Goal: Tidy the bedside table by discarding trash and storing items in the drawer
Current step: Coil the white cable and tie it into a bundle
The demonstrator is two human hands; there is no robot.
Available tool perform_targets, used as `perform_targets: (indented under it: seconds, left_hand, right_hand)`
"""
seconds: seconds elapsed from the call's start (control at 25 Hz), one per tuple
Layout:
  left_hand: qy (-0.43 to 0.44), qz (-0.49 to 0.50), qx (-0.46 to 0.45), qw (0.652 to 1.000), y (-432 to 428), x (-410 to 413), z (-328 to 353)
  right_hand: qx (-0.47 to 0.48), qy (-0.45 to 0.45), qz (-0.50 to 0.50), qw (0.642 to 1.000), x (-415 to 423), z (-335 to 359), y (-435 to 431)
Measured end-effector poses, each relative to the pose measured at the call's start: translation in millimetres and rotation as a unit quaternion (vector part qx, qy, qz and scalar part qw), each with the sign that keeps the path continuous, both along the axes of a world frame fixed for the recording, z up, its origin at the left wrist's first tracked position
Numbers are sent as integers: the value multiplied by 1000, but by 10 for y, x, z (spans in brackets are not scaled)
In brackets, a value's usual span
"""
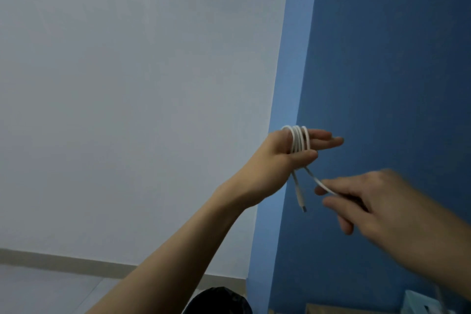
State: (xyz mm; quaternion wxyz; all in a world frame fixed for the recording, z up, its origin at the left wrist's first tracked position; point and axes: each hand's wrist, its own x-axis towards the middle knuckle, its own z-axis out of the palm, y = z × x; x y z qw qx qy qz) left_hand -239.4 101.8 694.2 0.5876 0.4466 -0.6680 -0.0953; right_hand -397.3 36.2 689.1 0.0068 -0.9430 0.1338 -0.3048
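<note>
Seemingly light and limp, the thin white charging cable [299, 139] sits right of frame centre, coiled round the left hand's [277, 160] straight fingers [328, 141], thumb clamping it; the right hand [377, 204] pinches its loose tail. Best gripped at the bundled loops.

Cable [300, 139] plain white, plug [303, 208] darker at the tip. Left wall [127, 84] flat pale grey-white, right wall [395, 58] solid deep blue, with a lighter blue strip [297, 58] down its corner edge. Low in frame: black bag [219, 301], pale teal box [418, 301], light wood-tone worktop [318, 309], grey-beige skirting [51, 257].
</note>
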Motion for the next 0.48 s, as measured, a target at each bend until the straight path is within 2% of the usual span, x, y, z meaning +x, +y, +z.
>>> perform_targets:
  seconds: [0.12, 0.16, 0.24, 0.32, 0.4, 0.48]
  left_hand:
    - [-79, 55, 0, 995, -52, -20, -69]
    - [-107, 50, 5, 993, -49, -34, -82]
    - [-134, -26, 47, 990, -20, -75, -85]
    - [-109, -130, 81, 982, 31, -128, -58]
    - [-72, -212, 84, 971, 80, -196, -33]
    - [-26, -261, 78, 962, 107, -253, -32]
  right_hand:
    - [-183, -45, -49, 981, -128, 126, -4]
    - [-233, -74, -37, 969, -171, 194, -19]
    - [-281, -120, 16, 952, -227, 351, -104]
    - [-237, -163, 53, 956, -258, 538, -200]
    - [-80, -200, 85, 973, -231, 616, -189]
    - [83, -217, 142, 962, -140, 589, -209]
